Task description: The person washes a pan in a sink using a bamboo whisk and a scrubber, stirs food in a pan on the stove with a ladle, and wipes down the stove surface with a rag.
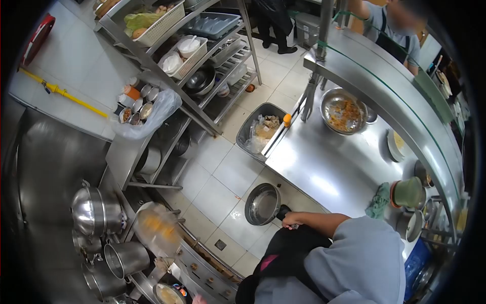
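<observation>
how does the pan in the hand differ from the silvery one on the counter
The held pan is dark grey; the silvery pan is bright metal. The held pan is gripped in the right hand, while the silvery pan rests on the counter. The silvery pan contains orange scraps; the held pan shows none. Both are round and open-topped.

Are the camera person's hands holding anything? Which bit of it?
The right hand holds a pan by its handle. The left hand barely shows at the bottom edge, so I can't tell.
</observation>
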A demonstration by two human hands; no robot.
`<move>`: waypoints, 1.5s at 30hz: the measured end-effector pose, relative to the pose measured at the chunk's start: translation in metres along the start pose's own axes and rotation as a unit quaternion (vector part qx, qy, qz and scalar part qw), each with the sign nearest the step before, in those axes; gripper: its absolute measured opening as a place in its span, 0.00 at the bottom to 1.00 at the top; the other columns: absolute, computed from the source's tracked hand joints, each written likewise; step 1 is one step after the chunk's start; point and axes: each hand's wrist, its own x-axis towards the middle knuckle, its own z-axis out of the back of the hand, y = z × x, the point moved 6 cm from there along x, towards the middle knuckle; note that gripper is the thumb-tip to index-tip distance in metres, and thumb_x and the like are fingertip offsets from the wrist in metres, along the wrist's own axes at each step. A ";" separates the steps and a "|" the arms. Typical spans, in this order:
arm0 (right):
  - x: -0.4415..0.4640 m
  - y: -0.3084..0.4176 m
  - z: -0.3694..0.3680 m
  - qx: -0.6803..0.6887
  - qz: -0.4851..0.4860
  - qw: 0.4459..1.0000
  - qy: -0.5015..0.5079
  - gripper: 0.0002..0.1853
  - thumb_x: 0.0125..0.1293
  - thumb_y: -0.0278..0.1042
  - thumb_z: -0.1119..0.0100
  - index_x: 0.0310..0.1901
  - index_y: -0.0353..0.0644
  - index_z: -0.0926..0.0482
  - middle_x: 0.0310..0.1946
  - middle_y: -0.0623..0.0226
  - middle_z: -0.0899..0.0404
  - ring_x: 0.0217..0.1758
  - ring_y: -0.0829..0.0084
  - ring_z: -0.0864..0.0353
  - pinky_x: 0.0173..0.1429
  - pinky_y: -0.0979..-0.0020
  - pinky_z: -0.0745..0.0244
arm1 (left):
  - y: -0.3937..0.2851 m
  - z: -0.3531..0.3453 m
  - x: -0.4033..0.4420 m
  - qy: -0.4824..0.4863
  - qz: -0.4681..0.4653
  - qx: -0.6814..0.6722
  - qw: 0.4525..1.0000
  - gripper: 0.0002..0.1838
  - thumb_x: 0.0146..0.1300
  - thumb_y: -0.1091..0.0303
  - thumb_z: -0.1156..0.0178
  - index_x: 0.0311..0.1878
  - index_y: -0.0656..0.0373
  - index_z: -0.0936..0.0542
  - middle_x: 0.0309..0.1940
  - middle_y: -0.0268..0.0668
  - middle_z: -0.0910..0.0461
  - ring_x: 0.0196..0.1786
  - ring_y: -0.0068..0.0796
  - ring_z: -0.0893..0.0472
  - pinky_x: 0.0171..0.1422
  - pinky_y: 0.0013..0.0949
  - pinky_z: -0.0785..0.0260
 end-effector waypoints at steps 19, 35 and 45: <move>-0.026 -0.048 0.039 0.092 -0.058 0.994 0.023 0.32 0.51 0.30 0.36 0.57 0.21 0.32 0.21 0.68 0.23 0.20 0.75 0.23 0.21 0.69 0.30 | 0.138 -0.562 0.343 0.189 -0.317 0.724 0.583 0.13 0.63 0.75 0.49 0.48 0.70 0.35 0.37 0.66 0.18 0.44 0.66 0.17 0.53 0.56 0.22; -0.017 -0.001 0.014 -0.043 -0.023 0.999 -0.001 0.07 0.50 0.30 0.37 0.28 0.37 0.23 0.20 0.67 0.23 0.21 0.73 0.21 0.21 0.67 0.28 | 0.254 -0.377 0.401 0.285 -0.149 0.479 0.817 0.07 0.70 0.63 0.48 0.41 0.56 0.25 0.25 0.41 0.24 0.24 0.39 0.23 0.26 0.45 0.30; 0.024 0.033 -0.084 -0.282 -0.019 0.954 0.102 0.06 0.52 0.23 0.39 0.21 0.36 0.24 0.15 0.64 0.25 0.15 0.70 0.24 0.19 0.66 0.31 | 0.181 -0.057 0.082 0.309 0.229 -0.188 0.904 0.10 0.78 0.56 0.49 0.40 0.48 0.34 0.17 0.23 0.41 0.14 0.14 0.44 0.16 0.23 0.54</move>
